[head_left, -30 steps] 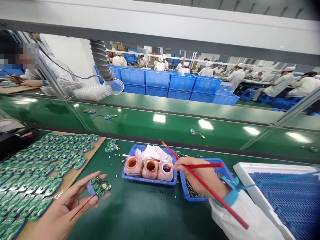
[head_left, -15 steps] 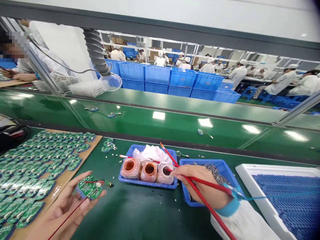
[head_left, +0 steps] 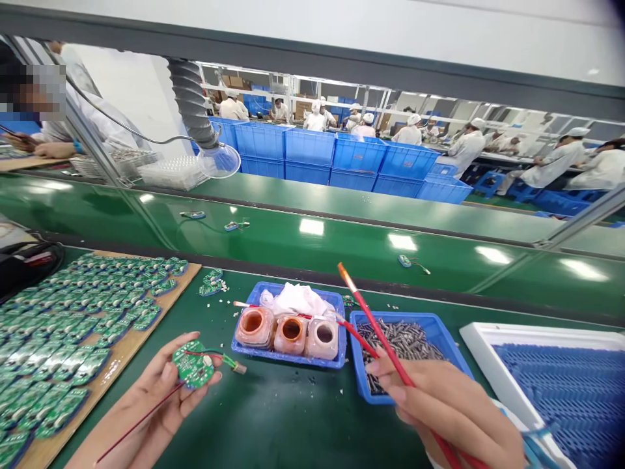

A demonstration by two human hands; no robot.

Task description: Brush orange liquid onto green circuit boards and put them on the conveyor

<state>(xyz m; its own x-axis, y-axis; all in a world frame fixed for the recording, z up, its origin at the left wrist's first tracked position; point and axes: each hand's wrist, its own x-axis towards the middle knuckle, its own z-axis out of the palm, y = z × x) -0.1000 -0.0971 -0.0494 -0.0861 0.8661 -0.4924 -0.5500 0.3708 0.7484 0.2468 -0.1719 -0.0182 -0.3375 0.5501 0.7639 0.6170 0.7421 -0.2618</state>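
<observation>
My left hand [head_left: 161, 394] holds a round green circuit board [head_left: 194, 365] between fingers and thumb, with a small component on a green lead [head_left: 238, 367] sticking out to its right. A thin dark red wire [head_left: 139, 417] trails down-left from it. My right hand [head_left: 442, 407] grips a red-handled brush [head_left: 378, 319], its orange tip pointing up and away. The hand hangs over the edge of a blue tray of metal cylinders [head_left: 403, 342]. A thinner red stick [head_left: 359, 339] reaches from the jars toward my right fingers.
Three glass jars of orange liquid [head_left: 290, 331] and white tissue sit in a blue tray [head_left: 288, 361]. Left stands a wooden board [head_left: 122, 352] covered with several green circuit boards. Right lies a white-framed blue mesh tray [head_left: 551, 397]. Green conveyor belts and stacked blue crates lie beyond; a co-worker's hands [head_left: 53, 150] show far left.
My right hand has left the jars and moved right and toward me, with the brush now upright over the metal cylinders. My left hand has shifted right, turning the circuit board.
</observation>
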